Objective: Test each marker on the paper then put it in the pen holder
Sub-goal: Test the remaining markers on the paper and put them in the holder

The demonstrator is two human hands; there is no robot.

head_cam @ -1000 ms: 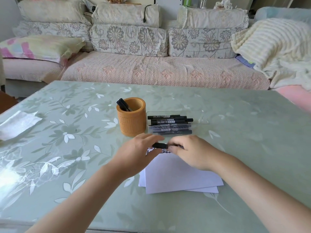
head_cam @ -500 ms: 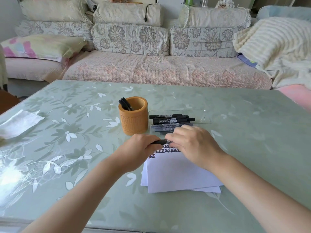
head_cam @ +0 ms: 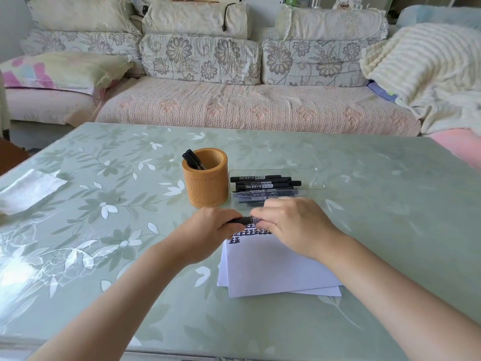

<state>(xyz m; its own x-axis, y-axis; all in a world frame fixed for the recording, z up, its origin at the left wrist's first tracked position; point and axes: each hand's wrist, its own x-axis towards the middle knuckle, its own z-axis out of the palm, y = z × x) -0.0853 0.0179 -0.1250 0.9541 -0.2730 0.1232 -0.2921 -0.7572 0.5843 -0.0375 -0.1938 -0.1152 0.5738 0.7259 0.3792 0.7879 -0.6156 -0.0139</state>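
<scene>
Bench [head_cam: 377, 230] carries white paper [head_cam: 273, 269] and, beyond it, the orange pen holder [head_cam: 205, 190]. Above the paper's far edge my left hand [head_cam: 207, 238] and right hand [head_cam: 296, 225] each grip one black marker [head_cam: 242, 220], its length running left-right.

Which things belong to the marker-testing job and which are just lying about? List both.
Job: marker gripped by left hand and right hand; paper with black test marks; pen holder holding a second marker; clear case of markers.
Lying about: white sheet at far left; sofa cushions; pillow; cream blanket.
</scene>
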